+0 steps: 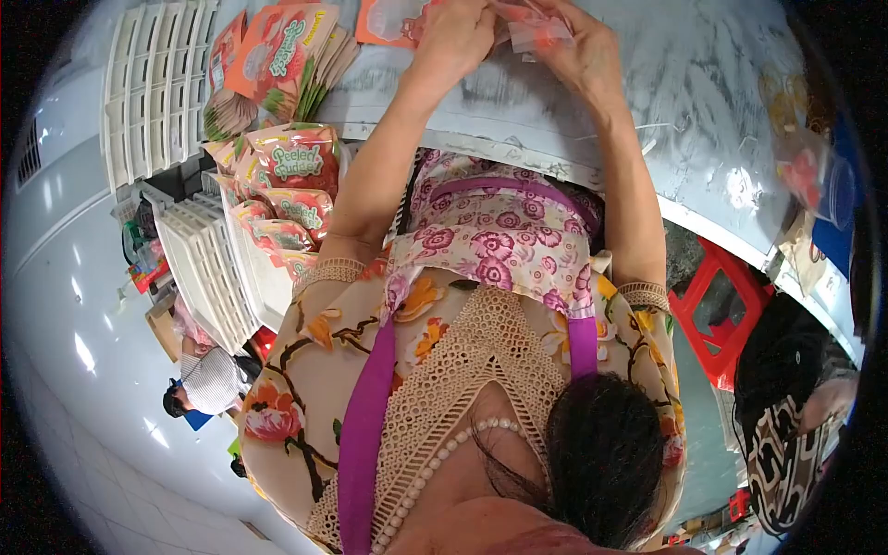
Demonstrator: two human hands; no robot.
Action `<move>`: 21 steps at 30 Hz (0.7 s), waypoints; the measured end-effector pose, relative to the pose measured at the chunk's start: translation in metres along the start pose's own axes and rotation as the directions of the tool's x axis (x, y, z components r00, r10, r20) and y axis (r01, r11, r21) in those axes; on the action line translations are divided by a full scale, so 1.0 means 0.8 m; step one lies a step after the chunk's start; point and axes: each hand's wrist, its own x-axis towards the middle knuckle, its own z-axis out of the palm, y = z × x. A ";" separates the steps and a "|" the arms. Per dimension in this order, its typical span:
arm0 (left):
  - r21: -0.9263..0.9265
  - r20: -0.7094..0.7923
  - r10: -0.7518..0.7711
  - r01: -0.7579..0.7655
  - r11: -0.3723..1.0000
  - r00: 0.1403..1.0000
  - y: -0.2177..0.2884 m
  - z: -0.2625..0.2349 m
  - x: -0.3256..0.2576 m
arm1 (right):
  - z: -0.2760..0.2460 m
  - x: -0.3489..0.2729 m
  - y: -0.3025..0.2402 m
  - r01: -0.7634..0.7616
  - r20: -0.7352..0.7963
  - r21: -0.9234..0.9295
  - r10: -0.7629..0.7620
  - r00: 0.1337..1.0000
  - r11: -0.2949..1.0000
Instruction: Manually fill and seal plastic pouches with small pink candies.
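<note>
At the top edge, over the grey table [555, 106], my two hands are close together. My right hand [587, 60] is closed on a small clear plastic packet [541, 35] with something orange-red in it. The fingers of my left hand [453, 42] are bent and pressed together by the packet's left side; what they grip is hidden. Just left of that hand, an orange printed pouch [390, 20] lies flat on the table. Farther left are fanned stacks of flat orange pouches [289, 51] with green bottom edges.
Filled red pouches [294, 162] fill a white crate beside my left arm. Stacked white crates [157, 88] stand beyond. A red stool [721, 310] is below the table's right side. Clear bags with red contents [803, 176] lie far right, near another person [786, 416].
</note>
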 end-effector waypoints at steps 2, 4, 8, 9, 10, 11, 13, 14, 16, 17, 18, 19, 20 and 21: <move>0.032 -0.353 0.234 -0.238 0.971 0.906 0.000 0.009 -0.002 | 0.000 0.001 -0.005 -0.132 0.075 -0.033 0.134 0.988 0.991; 0.120 -0.358 0.254 -0.225 0.967 0.899 0.011 0.010 0.002 | -0.004 0.003 -0.001 -0.078 0.026 -0.030 0.078 0.997 0.997; 0.054 -0.109 0.139 -0.133 0.990 0.984 0.011 0.007 0.006 | -0.011 0.005 0.010 0.077 -0.071 0.120 -0.069 0.995 0.990; 0.052 -0.107 0.144 -0.139 0.989 0.984 0.010 0.010 0.006 | -0.010 0.005 0.012 0.078 -0.077 0.116 -0.069 0.995 0.990; 0.082 -0.094 0.057 -0.050 0.995 0.994 0.009 0.014 0.005 | -0.007 0.005 0.014 0.099 -0.038 0.074 -0.096 0.995 0.992; 0.112 -0.083 -0.030 0.039 0.993 0.996 0.008 0.017 0.006 | -0.005 0.005 0.014 0.120 0.001 0.032 -0.120 0.993 0.992; 0.000 -0.075 -0.006 0.006 1.000 0.997 0.003 0.014 0.007 | -0.003 -0.001 0.013 0.238 -0.042 0.071 -0.235 0.971 0.969; -0.110 -0.068 0.017 -0.025 0.994 0.998 0.000 0.013 0.008 | -0.002 -0.004 0.011 0.352 -0.087 0.108 -0.344 0.935 0.930; -0.120 -0.063 0.054 -0.061 0.991 0.997 0.012 0.006 0.001 | -0.003 -0.011 -0.010 0.300 -0.053 0.083 -0.297 0.954 0.950; -0.127 -0.059 0.094 -0.101 0.987 0.994 0.016 0.004 -0.002 | -0.003 -0.013 -0.017 0.252 -0.024 0.056 -0.251 0.968 0.966; -0.126 -0.065 0.099 -0.107 0.986 0.993 0.001 0.007 -0.001 | 0.001 -0.014 -0.019 0.259 -0.024 0.053 -0.258 0.966 0.964; -0.078 0.003 -0.002 0.002 0.997 1.000 -0.031 0.018 0.005 | 0.005 -0.012 -0.012 0.086 0.011 0.086 -0.087 0.996 0.993; -0.026 0.073 -0.102 0.104 0.994 0.992 -0.046 0.027 0.015 | 0.005 -0.008 -0.005 -0.094 0.042 0.110 0.090 0.995 0.990; -0.027 0.072 -0.101 0.103 0.994 0.992 -0.036 0.023 0.016 | 0.002 -0.004 0.002 -0.093 0.042 0.109 0.089 0.995 0.990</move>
